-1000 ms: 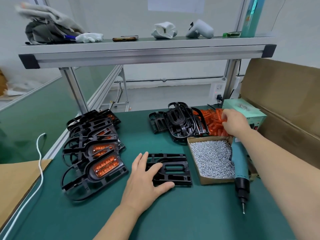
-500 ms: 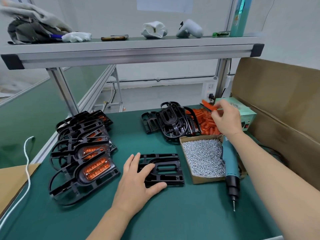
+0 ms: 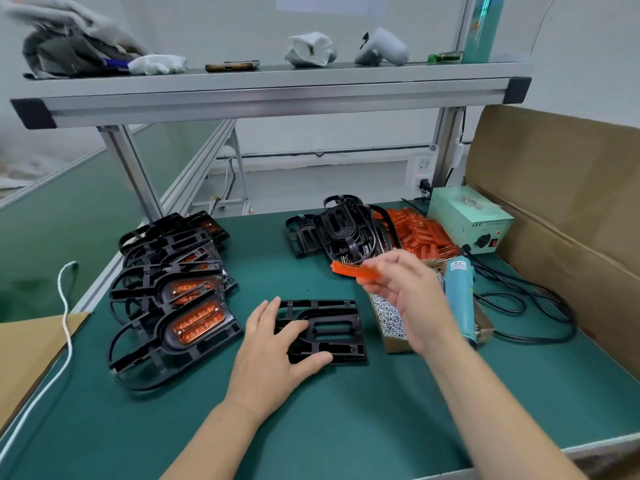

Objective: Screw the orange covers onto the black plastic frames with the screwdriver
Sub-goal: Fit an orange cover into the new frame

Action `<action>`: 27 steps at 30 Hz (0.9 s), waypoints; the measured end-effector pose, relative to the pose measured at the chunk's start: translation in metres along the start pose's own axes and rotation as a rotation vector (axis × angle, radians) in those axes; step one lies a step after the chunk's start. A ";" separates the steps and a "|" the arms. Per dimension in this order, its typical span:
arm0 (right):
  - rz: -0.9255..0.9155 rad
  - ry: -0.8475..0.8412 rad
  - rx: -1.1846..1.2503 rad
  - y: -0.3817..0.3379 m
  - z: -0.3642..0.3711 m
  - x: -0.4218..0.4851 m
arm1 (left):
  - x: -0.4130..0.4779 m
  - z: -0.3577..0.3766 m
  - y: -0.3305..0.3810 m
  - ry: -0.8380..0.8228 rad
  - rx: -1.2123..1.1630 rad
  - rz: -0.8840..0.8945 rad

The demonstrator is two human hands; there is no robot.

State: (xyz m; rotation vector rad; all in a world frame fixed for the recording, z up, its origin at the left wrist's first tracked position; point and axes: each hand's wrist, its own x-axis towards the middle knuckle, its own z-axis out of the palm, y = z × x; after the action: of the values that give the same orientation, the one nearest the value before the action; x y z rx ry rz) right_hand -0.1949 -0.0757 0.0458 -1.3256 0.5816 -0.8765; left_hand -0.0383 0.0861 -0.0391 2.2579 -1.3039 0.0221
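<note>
A black plastic frame (image 3: pixel 332 329) lies flat on the green mat in front of me. My left hand (image 3: pixel 273 351) rests on its left side, fingers spread over it and thumb at its near edge. My right hand (image 3: pixel 408 292) is in the air above the screw box and pinches one orange cover (image 3: pixel 353 270), held roughly level above and to the right of the frame. The blue electric screwdriver (image 3: pixel 459 299) lies on the right edge of the screw box, nobody holding it.
A cardboard box of screws (image 3: pixel 388 318) sits right of the frame. Behind it lie loose orange covers (image 3: pixel 422 237), a pile of bare black frames (image 3: pixel 343 233) and a green power supply (image 3: pixel 467 220). Assembled frames (image 3: pixel 180 296) are stacked at left. Cables (image 3: pixel 526 306) trail right.
My right hand has lifted one orange cover out of the pile at the back and carried it toward me and to the left. My left hand has stayed on the frame.
</note>
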 end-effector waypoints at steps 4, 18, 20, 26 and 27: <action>-0.082 0.079 -0.078 0.034 0.021 -0.030 | -0.016 -0.005 -0.001 0.035 0.006 0.002; -0.161 -0.011 -0.187 0.077 0.024 -0.041 | -0.032 -0.011 -0.002 0.187 0.061 0.038; -0.146 -0.020 -0.189 0.078 0.024 -0.040 | -0.029 -0.012 -0.001 0.259 -0.014 0.039; -0.127 -0.034 -0.162 0.082 0.023 -0.038 | -0.005 -0.024 0.015 0.239 -0.094 0.013; -0.123 -0.035 -0.156 0.082 0.023 -0.038 | -0.001 -0.027 0.020 0.223 -0.082 0.017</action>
State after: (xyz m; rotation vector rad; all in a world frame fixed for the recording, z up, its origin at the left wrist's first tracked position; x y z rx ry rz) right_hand -0.1806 -0.0304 -0.0349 -1.5286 0.5546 -0.9212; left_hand -0.0486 0.0906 -0.0074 2.1079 -1.1837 0.2168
